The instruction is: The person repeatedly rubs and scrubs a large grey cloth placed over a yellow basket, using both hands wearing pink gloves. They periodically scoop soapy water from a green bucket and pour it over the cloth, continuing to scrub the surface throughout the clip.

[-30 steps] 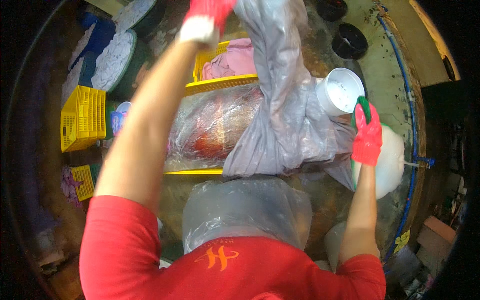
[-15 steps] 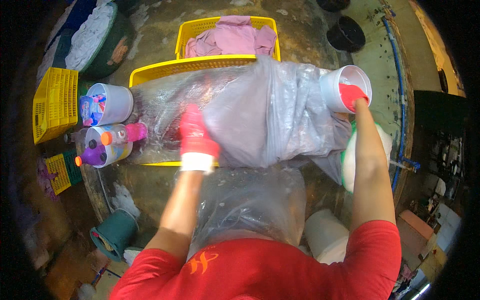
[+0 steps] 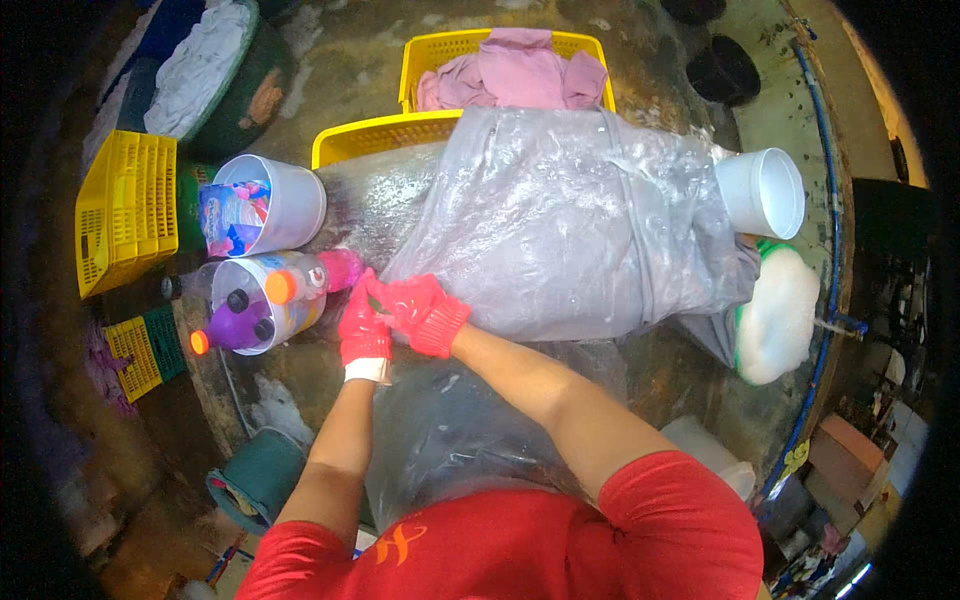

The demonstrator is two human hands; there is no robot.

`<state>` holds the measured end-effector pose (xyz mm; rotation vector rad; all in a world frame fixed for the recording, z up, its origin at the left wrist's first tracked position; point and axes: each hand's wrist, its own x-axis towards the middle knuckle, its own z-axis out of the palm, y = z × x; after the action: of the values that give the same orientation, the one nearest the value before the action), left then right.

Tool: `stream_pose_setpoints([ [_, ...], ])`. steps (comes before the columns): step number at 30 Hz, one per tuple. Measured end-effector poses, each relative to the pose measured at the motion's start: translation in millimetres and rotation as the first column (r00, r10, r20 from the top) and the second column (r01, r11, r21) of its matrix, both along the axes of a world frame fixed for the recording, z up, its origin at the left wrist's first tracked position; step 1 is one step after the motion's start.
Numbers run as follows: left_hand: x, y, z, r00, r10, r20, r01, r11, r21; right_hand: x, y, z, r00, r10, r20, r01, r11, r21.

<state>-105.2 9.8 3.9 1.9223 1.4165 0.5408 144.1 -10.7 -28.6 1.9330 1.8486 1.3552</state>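
Bottles (image 3: 236,325) blocking left, white bucket (image 3: 742,194) right, free passage — over grey cloth (image 3: 540,255)

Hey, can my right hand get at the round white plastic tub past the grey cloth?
Probably yes. The red-gloved right hand is beside the red-gloved left hand, and only the wet-looking grey cloth lies between there and the tub; nothing tall seems to block the way.

Fisheye view, brightest at centre, blackened at the rim.
White glare is scattered across the grey cloth (image 3: 540,240); the blue pipe (image 3: 829,160) at right is bowed by distortion; the floor (image 3: 110,460) at left is dimmed by shadow.
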Motion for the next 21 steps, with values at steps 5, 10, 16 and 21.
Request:
stream_pose_setpoints([
  [5,-5,6,-9,0.972,0.005,-0.236,-0.019,0.998,-0.056,117,8,7,0.639,-0.117,-0.761,-0.251,0.903,-0.349],
  [10,-12,4,-31,0.976,0.017,-0.217,0.008,0.994,0.112,255,4,70,-0.237,-0.291,-0.927,0.358,0.861,-0.361],
  [16,-27,8,-23,0.958,-0.003,-0.288,0.070,0.973,0.222,-26,18,122,0.180,-0.729,-0.661,-0.613,0.442,-0.655],
  [21,-7,10,-9,0.947,-0.047,-0.317,0.041,0.999,-0.025,100,-111,52,0.351,-0.217,-0.911,-0.161,0.944,-0.287],
])
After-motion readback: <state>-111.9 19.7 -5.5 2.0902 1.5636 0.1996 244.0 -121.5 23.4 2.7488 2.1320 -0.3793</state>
